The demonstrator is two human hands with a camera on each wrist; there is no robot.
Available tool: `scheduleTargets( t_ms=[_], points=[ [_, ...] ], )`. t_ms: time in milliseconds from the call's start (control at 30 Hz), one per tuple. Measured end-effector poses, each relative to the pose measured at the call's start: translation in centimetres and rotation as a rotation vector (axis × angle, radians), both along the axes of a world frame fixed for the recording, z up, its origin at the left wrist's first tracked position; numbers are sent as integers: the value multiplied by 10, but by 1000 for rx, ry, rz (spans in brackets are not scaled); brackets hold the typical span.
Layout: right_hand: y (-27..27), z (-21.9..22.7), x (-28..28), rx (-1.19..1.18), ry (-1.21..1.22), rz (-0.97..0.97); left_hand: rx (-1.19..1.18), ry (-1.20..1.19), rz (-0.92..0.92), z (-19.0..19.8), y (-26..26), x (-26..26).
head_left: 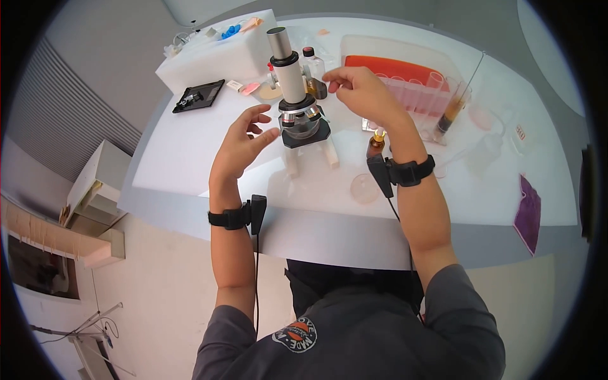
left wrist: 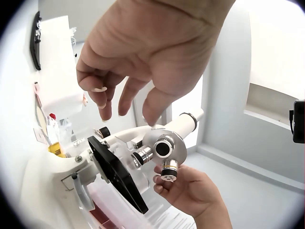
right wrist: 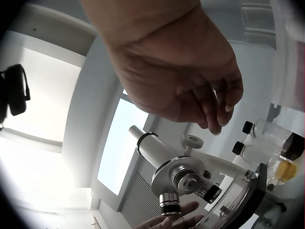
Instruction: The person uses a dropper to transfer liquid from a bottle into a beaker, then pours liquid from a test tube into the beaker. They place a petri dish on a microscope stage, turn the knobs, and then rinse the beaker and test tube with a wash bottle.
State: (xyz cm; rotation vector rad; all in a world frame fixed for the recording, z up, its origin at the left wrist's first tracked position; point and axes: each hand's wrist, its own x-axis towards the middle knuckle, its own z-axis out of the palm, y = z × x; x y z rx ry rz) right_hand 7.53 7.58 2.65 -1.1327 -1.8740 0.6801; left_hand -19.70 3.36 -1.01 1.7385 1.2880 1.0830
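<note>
A white microscope (head_left: 291, 82) stands on the white table, with a black stage (head_left: 320, 137) and silver objective lenses (left wrist: 164, 148) on a round turret. On the stage sits a clear round dish (head_left: 303, 130). My left hand (head_left: 240, 144) hovers left of the stage, its fingers loosely bent and holding nothing. To the right of the tube is my right hand (head_left: 367, 95), also without anything in its fingers. In the right wrist view, that hand (right wrist: 190, 71) hangs loosely curled near the focus knob (right wrist: 192, 141).
A small amber bottle (head_left: 375, 144) stands below my right wrist. Test tubes (head_left: 434, 81) fill a pink rack, beside a beaker (head_left: 451, 114) of brown liquid with a rod. Capped bottles (head_left: 311, 63) stand behind the microscope. A black tray (head_left: 198, 96) and purple cloth (head_left: 527, 212) lie farther out.
</note>
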Motion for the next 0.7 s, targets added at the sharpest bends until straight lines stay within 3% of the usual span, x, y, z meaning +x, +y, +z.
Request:
scheduleTargets(
  t_ms=[167, 367, 700],
  points=[
    [-15, 3, 3, -87, -232, 118, -25, 96, -27, -9, 5, 7],
    [-18, -7, -8, -100, -335, 154, -25, 120, 14, -23, 15, 15],
    [-12, -12, -22, -143, -315, 158, 11, 139, 50, -25, 17, 22]
  ],
)
